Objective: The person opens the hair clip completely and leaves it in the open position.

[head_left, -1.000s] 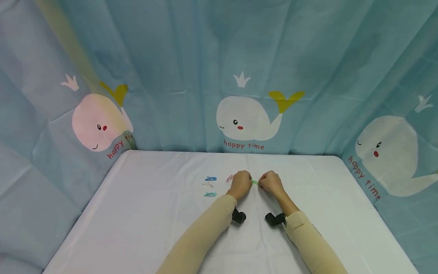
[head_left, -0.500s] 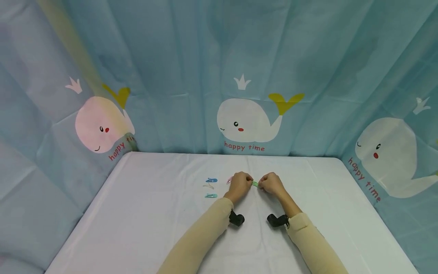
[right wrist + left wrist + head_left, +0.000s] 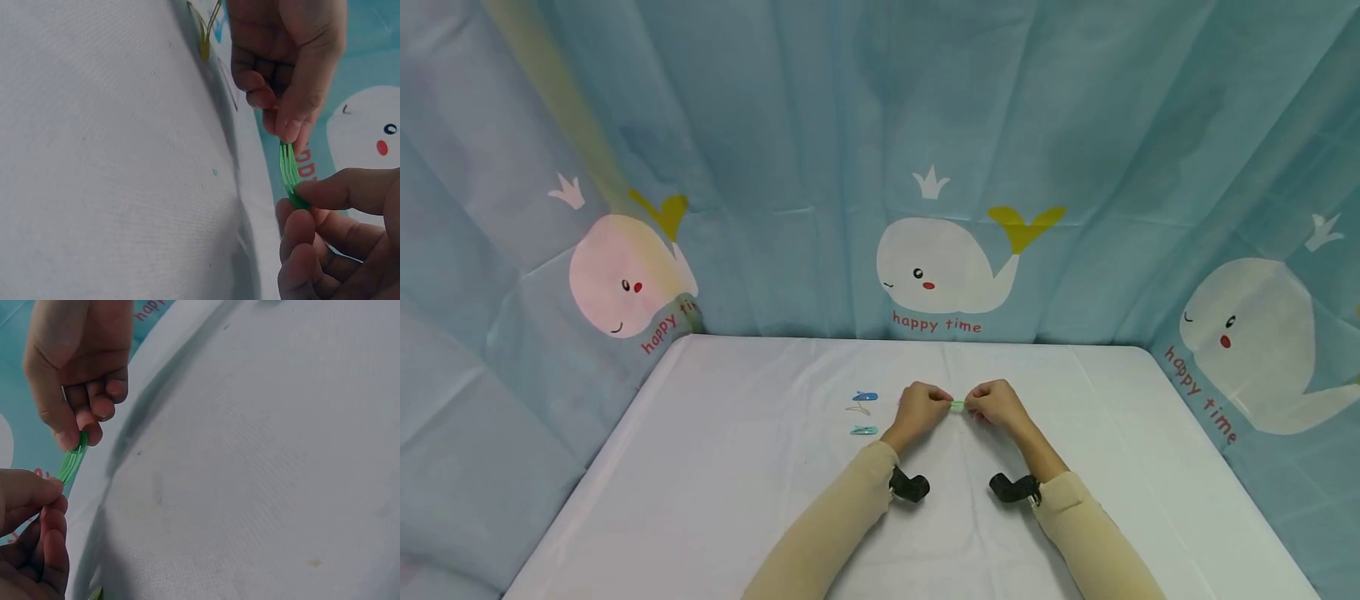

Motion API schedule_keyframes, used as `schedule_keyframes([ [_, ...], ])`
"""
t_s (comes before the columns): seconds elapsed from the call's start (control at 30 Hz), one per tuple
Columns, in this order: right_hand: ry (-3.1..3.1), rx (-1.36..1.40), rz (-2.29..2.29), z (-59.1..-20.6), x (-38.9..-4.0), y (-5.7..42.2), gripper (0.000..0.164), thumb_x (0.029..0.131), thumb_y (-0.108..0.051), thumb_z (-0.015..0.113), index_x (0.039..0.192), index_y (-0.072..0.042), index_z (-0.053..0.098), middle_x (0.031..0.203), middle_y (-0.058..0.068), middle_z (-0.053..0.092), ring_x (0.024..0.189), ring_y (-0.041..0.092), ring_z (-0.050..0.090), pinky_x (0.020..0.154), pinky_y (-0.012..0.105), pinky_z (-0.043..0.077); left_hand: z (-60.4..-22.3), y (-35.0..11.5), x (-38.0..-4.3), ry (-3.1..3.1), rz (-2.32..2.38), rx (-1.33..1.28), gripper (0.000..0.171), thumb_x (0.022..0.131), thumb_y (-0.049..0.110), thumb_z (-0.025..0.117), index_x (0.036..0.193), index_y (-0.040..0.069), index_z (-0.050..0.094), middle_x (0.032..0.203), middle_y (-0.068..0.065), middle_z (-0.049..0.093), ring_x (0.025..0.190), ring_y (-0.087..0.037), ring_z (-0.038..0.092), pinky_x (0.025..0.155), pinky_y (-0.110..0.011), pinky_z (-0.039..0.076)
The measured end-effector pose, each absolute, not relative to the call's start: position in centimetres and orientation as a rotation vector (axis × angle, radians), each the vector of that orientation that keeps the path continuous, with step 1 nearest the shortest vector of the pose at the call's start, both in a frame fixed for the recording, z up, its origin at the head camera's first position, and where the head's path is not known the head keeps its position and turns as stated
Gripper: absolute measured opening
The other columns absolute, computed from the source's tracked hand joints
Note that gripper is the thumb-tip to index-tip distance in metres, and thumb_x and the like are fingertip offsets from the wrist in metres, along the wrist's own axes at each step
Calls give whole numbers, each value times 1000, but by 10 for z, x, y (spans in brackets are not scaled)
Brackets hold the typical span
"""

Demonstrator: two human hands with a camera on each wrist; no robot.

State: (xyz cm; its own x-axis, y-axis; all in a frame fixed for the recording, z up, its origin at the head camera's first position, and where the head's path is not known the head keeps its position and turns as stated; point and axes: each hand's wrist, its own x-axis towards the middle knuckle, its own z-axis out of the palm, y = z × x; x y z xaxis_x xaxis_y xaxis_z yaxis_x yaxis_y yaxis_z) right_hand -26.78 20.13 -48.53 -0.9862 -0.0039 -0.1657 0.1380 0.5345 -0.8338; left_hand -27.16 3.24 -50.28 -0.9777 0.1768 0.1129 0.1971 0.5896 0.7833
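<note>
A small green snap hair clip (image 3: 957,406) is held up between the two hands. My left hand (image 3: 917,410) pinches one end between thumb and index finger, and my right hand (image 3: 997,403) pinches the other end. Close up, the clip (image 3: 289,169) is seen to have long slits along its length. It spans the gap between the fingertips, its ends covered by them. Left of the left hand lie a blue clip (image 3: 866,396), a beige clip (image 3: 859,409) and a teal clip (image 3: 864,430). A pink clip (image 3: 900,401) is almost wholly hidden behind the left hand.
A white cloth (image 3: 700,467) covers the table, whose far edge meets a blue whale-print curtain (image 3: 775,250). The curtain also rises at both sides. A black wrist camera (image 3: 910,485) sits on the left wrist, another black camera (image 3: 1013,488) on the right.
My left hand has turned, its wrist shifting left and toward me, and it covers more of the pink clip. Both hands keep their pinch on the green hair clip.
</note>
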Motion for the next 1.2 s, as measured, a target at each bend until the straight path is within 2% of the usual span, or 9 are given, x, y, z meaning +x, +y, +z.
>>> schedule_keyframes([
  [0.13, 2568, 107, -1519, -487, -266, 203, 14, 86, -6, 65, 86, 6, 71, 63, 1, 62, 54, 11, 52, 53, 27, 45, -503, 29, -269, -2774, -1524, -287, 9, 86, 13, 71, 85, 10, 79, 87, -2, 76, 85, -12, 66, 76, -27, 51],
  [0.33, 2453, 87, -1643, -490, -261, 206, 19, 87, -10, 68, 91, 8, 72, 68, -1, 65, 57, 11, 53, 56, 27, 46, -501, 24, -263, -2754, -1748, -197, 10, 85, 14, 72, 86, 6, 79, 83, -5, 75, 66, -7, 54, 60, -20, 43],
  [0.6, 2312, 43, -1739, -486, -258, 211, 24, 88, -12, 69, 99, 9, 71, 71, -2, 68, 62, 13, 56, 59, 29, 48, -493, 20, -260, -2720, -1853, -142, 11, 85, 13, 73, 87, 5, 79, 82, -6, 73, 66, -8, 55, 60, -21, 43],
  [1.0, 2148, 59, -1871, -480, -250, 206, 25, 89, -9, 67, 102, 12, 68, 71, -2, 68, 60, 9, 57, 59, 23, 49, -490, 11, -250, -2696, -1923, -148, 12, 85, 15, 72, 90, 5, 78, 78, -2, 68, 66, -8, 54, 60, -20, 44],
  [1.2, 2075, 32, -1918, -477, -248, 207, 18, 90, -8, 66, 100, 7, 70, 74, -2, 69, 62, 8, 58, 61, 22, 51, -487, 8, -247, -2638, -2045, -107, 13, 85, 15, 72, 91, 6, 78, 78, 0, 70, 67, -7, 56, 62, -20, 45],
])
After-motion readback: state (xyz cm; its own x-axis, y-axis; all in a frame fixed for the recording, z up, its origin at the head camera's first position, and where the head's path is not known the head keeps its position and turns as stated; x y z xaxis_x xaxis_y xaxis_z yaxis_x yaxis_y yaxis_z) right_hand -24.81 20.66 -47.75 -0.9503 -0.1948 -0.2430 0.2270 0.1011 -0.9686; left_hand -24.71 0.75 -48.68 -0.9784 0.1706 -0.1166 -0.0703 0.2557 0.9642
